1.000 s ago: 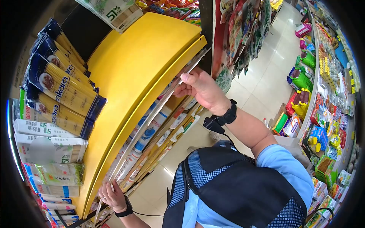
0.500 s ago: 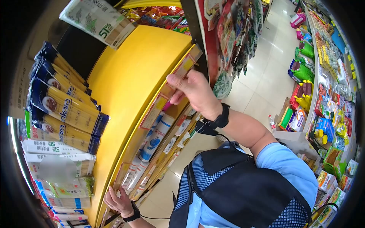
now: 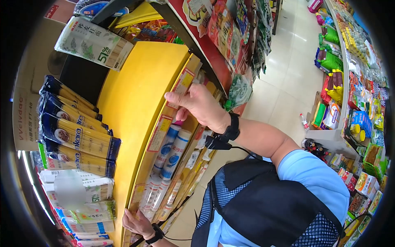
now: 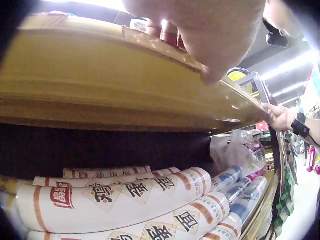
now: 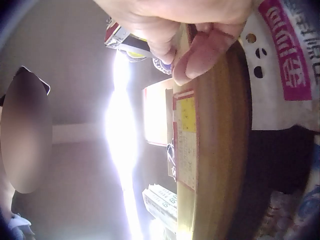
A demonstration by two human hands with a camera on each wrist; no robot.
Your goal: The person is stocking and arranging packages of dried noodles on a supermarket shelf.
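A clear price label strip [image 3: 145,169] with red-edged price tags [image 3: 159,133] runs along the front edge of a curved yellow shelf [image 3: 140,82]. Near the far end, my right hand [image 3: 201,106] pinches the strip, thumb over the top edge and fingers curled below. My left hand [image 3: 139,224] holds the near end of the same edge; in the left wrist view its fingers hook over the top and the thumb lies on the front. The right wrist view shows my right fingertips [image 5: 200,57] just above a red and yellow tag [image 5: 187,145].
Wrapped noodle rolls [image 4: 135,200] lie on the level beneath. Blue-ended pasta packs [image 3: 80,133] and white noodle packs [image 3: 96,45] sit on top. Hanging bags [image 3: 224,37] crowd the far end. Across the tiled aisle [image 3: 284,78] stands a stocked shelf.
The strip stood tilted away from the shelf edge; now it lies along it with its tags facing outward. Both hands moved with it, and the head view has shifted.
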